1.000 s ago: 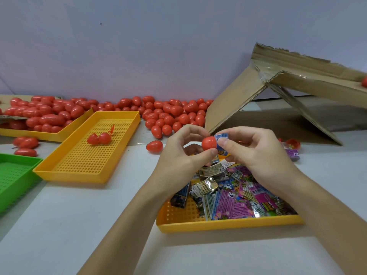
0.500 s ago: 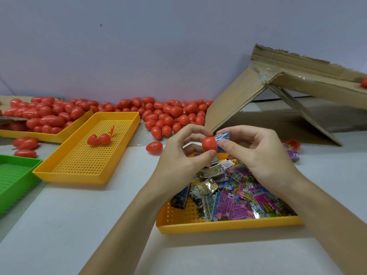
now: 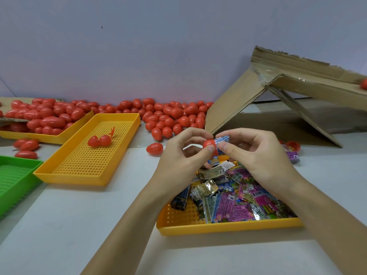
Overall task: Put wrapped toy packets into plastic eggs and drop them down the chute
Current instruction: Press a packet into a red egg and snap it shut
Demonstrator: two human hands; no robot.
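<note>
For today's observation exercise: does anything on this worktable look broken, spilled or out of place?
Yes. In the nearly bare yellow tray, one red egg lies split open with a stray red sliver beside it, apparently damaged. A lone egg sits apart from the pile along the wall. Right of the hands, an opened egg half and a purple packet lie outside the packet tray.

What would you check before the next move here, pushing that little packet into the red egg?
1. Left hand grips the egg: ok.
2. Right hand pinches the blue packet: ok.
3. Packet meets the egg: ok.
4. Packet fully inside: not ok, most of it sticks out.
5. Egg's other half ready: cannot tell.
6. Cardboard chute within view on the right: ok.
</note>
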